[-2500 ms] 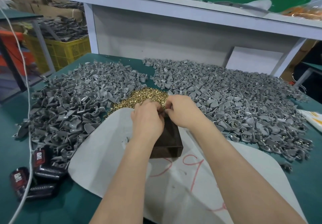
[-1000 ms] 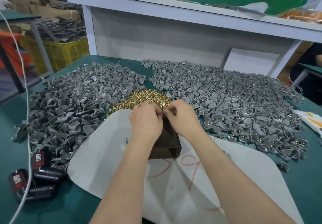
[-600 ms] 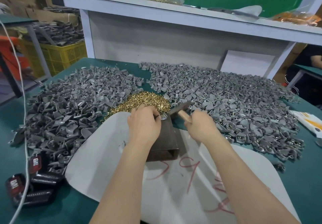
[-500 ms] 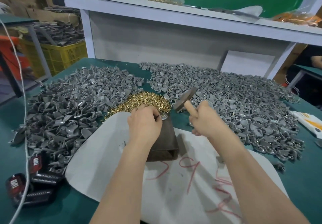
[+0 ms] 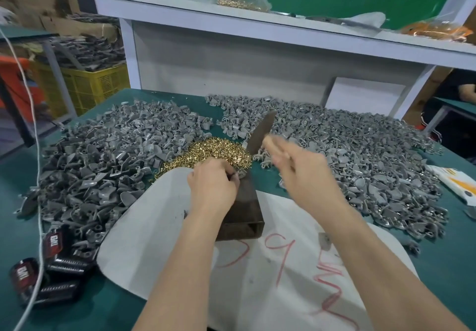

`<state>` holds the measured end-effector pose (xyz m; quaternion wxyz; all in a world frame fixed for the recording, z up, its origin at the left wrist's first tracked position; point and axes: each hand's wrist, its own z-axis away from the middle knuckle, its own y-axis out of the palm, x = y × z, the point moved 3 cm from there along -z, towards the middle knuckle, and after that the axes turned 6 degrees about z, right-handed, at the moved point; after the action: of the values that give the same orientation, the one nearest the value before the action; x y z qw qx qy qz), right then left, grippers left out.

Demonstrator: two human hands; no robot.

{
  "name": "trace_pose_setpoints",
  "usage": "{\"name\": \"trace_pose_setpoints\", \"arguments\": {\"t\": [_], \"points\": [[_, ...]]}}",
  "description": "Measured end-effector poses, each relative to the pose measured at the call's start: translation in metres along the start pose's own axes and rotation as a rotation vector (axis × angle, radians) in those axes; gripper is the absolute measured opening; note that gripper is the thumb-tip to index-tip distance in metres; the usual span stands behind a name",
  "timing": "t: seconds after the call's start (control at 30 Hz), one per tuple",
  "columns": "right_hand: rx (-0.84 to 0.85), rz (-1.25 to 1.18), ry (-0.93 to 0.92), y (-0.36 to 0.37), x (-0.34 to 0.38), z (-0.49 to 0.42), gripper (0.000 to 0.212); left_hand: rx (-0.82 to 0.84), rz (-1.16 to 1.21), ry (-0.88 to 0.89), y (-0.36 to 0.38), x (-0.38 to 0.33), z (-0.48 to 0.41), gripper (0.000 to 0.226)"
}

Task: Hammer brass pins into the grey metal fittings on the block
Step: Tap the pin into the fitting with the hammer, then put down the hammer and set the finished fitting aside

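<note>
Head view: grey fitting [image 5: 241, 174], dark block [image 5: 244, 212], blurred hammer [image 5: 260, 132].

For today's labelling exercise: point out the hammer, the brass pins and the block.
hammer [image 5: 260, 132], head view, its dark head.
brass pins [image 5: 219, 150], head view, middle of the heap.
block [image 5: 247, 202], head view, top face.

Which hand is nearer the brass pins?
Left. The left hand sits at the brass pin pile's near edge; the right hand is raised to its right, gripping the hammer.
</note>
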<state>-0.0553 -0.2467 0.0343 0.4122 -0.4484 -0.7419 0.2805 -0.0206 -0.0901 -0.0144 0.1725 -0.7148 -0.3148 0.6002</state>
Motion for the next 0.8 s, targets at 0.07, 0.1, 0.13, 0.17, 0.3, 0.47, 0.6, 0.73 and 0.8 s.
{"name": "trace_pose_setpoints", "arguments": {"t": [0.07,0.1,0.13,0.17,0.3,0.47,0.6,0.73,0.8], "points": [[-0.117,0.016,-0.031,-0.007,0.000,-0.003,0.039,-0.003,0.001,0.005,0.001,0.000,-0.001,0.014],[-0.046,0.119,-0.082,-0.001,0.003,-0.002,0.041,0.006,0.005,0.004,0.002,0.000,-0.001,0.013],[0.062,0.207,-0.135,0.010,0.007,0.002,0.042,0.016,0.007,0.008,0.002,0.000,-0.001,0.012],[0.164,0.229,-0.130,0.019,0.009,0.007,0.041,0.026,0.004,0.017,0.002,0.000,-0.001,0.011],[-0.011,0.067,-0.019,0.002,0.006,-0.008,0.038,0.019,-0.011,0.016,0.002,-0.001,-0.001,0.010],[0.163,0.178,-0.126,0.020,0.010,0.007,0.039,0.007,-0.003,0.017,0.002,0.001,-0.001,0.011],[0.007,0.048,-0.033,0.002,0.004,-0.008,0.036,0.001,0.006,0.017,0.003,0.002,-0.002,0.010],[0.085,0.153,-0.107,0.016,0.010,0.002,0.037,-0.011,-0.024,0.020,0.003,0.002,-0.002,0.009],[0.214,0.132,-0.074,0.022,0.003,0.004,0.032,-0.012,-0.037,0.034,0.003,0.002,-0.001,0.011]]}}
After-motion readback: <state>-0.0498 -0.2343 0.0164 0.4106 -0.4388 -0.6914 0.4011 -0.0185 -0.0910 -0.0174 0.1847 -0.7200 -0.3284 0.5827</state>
